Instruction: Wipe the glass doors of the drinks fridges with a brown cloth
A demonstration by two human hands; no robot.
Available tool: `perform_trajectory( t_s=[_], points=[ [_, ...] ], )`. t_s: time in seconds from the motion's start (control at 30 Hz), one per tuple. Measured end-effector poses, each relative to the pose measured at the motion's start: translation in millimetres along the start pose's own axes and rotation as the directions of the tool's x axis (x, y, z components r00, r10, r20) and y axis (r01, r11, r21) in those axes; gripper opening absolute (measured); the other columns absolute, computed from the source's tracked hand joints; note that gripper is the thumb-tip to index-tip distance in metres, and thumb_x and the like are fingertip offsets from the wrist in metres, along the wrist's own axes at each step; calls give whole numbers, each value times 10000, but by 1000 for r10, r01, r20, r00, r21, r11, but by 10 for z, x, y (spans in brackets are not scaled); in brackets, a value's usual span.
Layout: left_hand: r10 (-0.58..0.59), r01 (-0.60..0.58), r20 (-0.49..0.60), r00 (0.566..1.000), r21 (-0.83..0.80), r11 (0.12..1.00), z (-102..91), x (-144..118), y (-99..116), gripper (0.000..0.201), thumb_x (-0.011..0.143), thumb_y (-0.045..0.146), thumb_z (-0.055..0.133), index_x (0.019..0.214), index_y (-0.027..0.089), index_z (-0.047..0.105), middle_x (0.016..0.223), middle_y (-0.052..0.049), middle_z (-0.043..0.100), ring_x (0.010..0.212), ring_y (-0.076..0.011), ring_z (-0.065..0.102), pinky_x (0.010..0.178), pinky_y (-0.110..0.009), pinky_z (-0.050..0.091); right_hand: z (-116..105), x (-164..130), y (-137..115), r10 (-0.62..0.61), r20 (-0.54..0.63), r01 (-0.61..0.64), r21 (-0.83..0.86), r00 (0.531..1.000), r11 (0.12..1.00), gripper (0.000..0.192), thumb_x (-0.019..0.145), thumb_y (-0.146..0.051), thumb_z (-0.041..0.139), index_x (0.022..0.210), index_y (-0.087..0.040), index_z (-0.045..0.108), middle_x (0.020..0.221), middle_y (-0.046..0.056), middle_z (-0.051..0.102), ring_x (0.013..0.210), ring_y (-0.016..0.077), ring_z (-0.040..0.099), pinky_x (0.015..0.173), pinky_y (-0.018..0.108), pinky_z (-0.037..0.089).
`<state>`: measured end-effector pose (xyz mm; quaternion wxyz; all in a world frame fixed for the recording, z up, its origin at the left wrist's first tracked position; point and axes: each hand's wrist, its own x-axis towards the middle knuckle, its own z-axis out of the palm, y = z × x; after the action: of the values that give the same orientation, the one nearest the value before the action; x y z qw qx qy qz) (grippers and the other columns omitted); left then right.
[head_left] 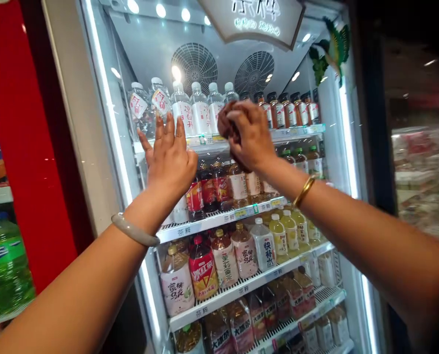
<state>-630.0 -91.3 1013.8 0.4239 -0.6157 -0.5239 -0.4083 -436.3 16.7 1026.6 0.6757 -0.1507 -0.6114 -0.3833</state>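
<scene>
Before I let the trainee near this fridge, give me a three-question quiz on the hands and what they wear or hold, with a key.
1. True or false: the left hand grips a bottle.
2. Pick one. The left bangle is: A, gold; B, pale grey; C, black.
3. Fill in: the right hand holds a brown ____.

Key: 1, false: it is open, with nothing in its grip. 2, B. 3, cloth.
</scene>
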Motion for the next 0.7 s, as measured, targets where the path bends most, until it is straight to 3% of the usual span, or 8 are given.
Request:
perform_trajectory(
  t_s=[0.03, 0.1, 0.2, 0.3, 0.43, 0.53, 0.63, 0.7],
  points=[
    [23, -23, -1, 1000, -14, 1000, 40, -2, 44, 765, 937, 278, 417, 1671, 127, 263, 1780, -95, 121, 1663, -268, 1, 1281, -513, -236, -35, -97, -37, -15, 8, 16, -10, 1000, 1000, 335, 988, -342, 486, 1243, -232, 673, 1450, 89, 611, 1465, 308, 496, 1267, 536, 379],
    [70, -71, -30, 997, -42, 997, 126, 23, 133, 746, 942, 290, 407, 1659, 116, 294, 1769, -105, 178, 1662, -273, 39, 1278, -515, -240, -61, -160, -127, -184, 139, 188, -14, 973, 982, 315, 997, -275, 507, 1282, -273, 641, 1484, 47, 582, 1500, 258, 444, 1310, 510, 351],
    [76, -83, -99, 992, -73, 994, 218, 112, 241, 724, 952, 305, 390, 1650, 125, 319, 1762, -72, 230, 1658, -295, 81, 1270, -491, -253, -54, 65, -83, -347, 268, 368, -29, 899, 929, 338, 1044, -273, 451, 1348, -307, 596, 1540, 10, 533, 1541, 216, 367, 1328, 468, 327],
    [55, -64, -100, 993, -81, 995, 238, 156, 327, 733, 944, 293, 397, 1655, 140, 309, 1773, -66, 183, 1660, -297, 61, 1254, -507, -278, -82, 253, 221, -229, 242, 255, -83, 943, 963, 333, 1040, -252, 443, 1332, -306, 594, 1499, 34, 554, 1496, 236, 411, 1297, 514, 356],
    [51, -54, -33, 998, -90, 994, 247, 91, 488, 749, 937, 280, 429, 1663, 157, 294, 1779, -84, 150, 1663, -279, 18, 1251, -521, -284, -144, -74, 472, -55, 138, 69, -102, 989, 992, 340, 1005, -270, 521, 1339, -269, 585, 1515, 81, 514, 1513, 301, 392, 1288, 599, 327],
    [59, -58, 9, 998, -99, 993, 289, 95, 658, 748, 948, 277, 445, 1670, 169, 281, 1780, -78, 156, 1663, -282, 22, 1254, -514, -279, -187, -290, 415, -219, 228, 234, -42, 949, 971, 346, 1025, -310, 504, 1361, -298, 587, 1567, 41, 487, 1577, 272, 316, 1323, 576, 279],
    [49, -48, 5, 999, -86, 995, 339, 204, 824, 727, 959, 259, 417, 1669, 178, 285, 1781, -58, 151, 1664, -243, -4, 1250, -492, -289, -236, -134, 490, -374, 297, 380, 40, 879, 924, 363, 1063, -339, 410, 1356, -305, 621, 1561, 4, 538, 1572, 211, 348, 1330, 494, 301],
    [26, -27, -10, 1000, -79, 997, 368, 287, 919, 738, 947, 252, 431, 1669, 190, 289, 1784, -33, 133, 1664, -222, -29, 1242, -480, -305, -292, 25, 696, -313, 258, 317, 29, 914, 948, 433, 1077, -377, 316, 1303, -255, 665, 1526, 17, 583, 1556, 189, 375, 1314, 445, 310]
  ],
)
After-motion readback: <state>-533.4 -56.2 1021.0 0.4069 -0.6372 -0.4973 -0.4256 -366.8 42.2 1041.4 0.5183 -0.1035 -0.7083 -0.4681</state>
